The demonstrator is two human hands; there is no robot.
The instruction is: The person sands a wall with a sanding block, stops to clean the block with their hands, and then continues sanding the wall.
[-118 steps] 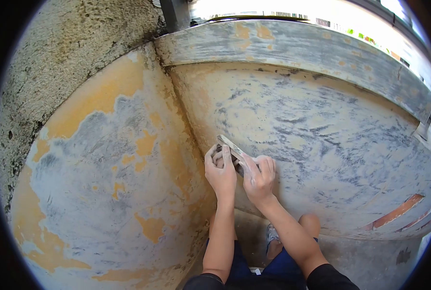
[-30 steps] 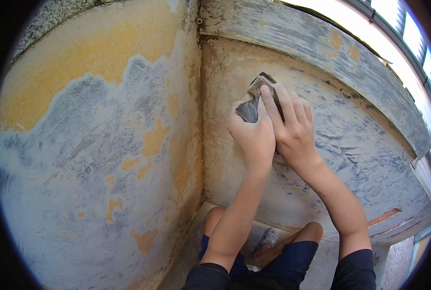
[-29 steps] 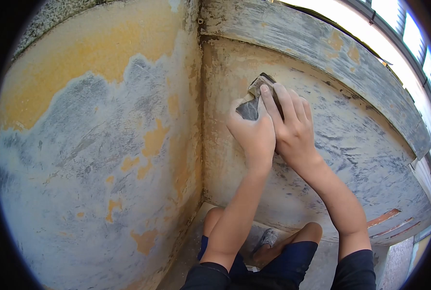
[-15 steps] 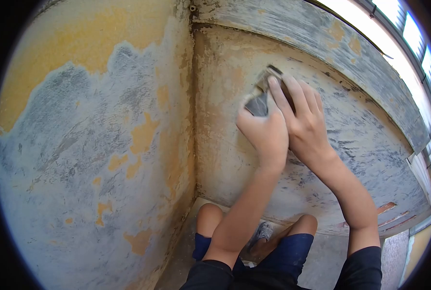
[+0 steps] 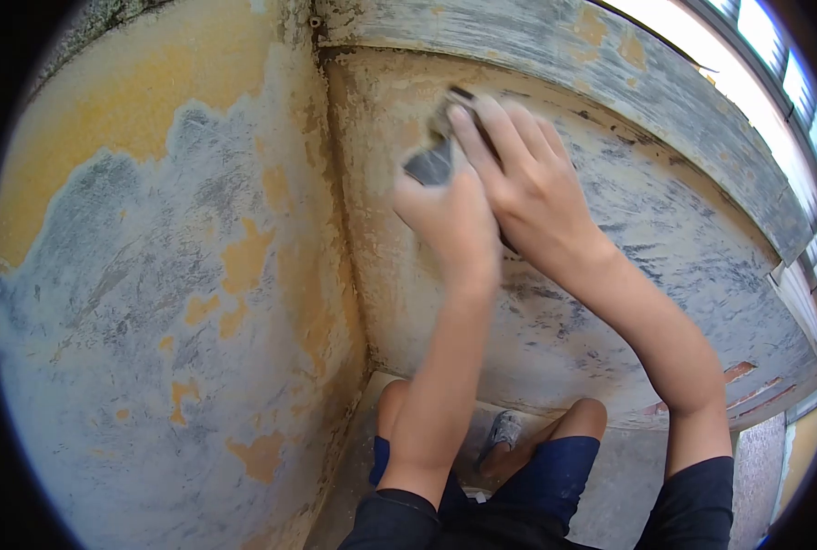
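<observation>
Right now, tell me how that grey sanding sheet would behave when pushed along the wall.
Probably floppy: the sanding sheet lies folded under the left hand and right hand. Likely light, being thin. It should drag, not slide, on the patchy wall.

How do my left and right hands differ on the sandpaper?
The left hand curls around the lower end of the sandpaper; the right hand lies flatter, stretched over its top. The left hand sits nearer the corner, the right hand farther along. Both press it against the wall.
</observation>
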